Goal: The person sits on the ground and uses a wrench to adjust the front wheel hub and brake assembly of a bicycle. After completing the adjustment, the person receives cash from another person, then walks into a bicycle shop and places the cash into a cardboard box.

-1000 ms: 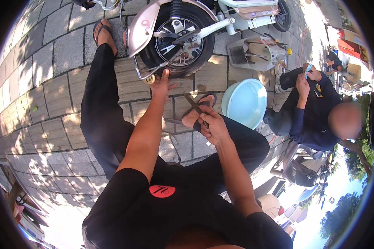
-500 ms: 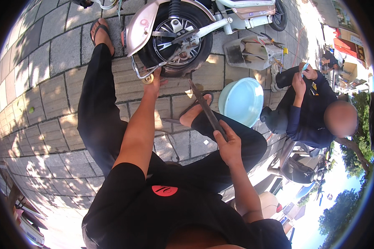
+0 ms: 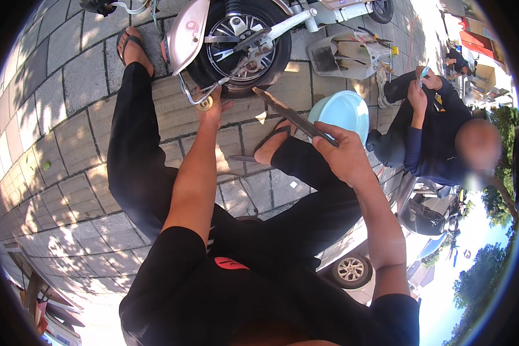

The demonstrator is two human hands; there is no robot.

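A scooter's wheel with a black tyre [image 3: 282,63] stands ahead of me, with spokes and a pale swing arm across it. My left hand [image 3: 211,113] is at the tyre's lower left edge, one digit stretched along it and the other fingers partly hidden. A bent metal bar [image 3: 194,98] with a round yellowish end piece [image 3: 204,103] crosses in front of this hand. My right hand [image 3: 343,151] is closed round one end of a long, dark, flat tyre lever [image 3: 291,115]. The lever's far tip is at the tyre's lower edge; whether it touches cannot be told.
A light blue basin [image 3: 352,112] stands right of the lever, beside my right foot. Beyond it is a cut-open translucent container [image 3: 334,56] with tools. At the right a person in dark clothes [image 3: 438,130] sits holding a small blue thing. Paving bricks [image 3: 75,138] cover the ground.
My right hand has moved up and to the right. The tyre lever now slants more toward the wheel, its tip at the tyre's lower edge. My left hand stays by the tyre.
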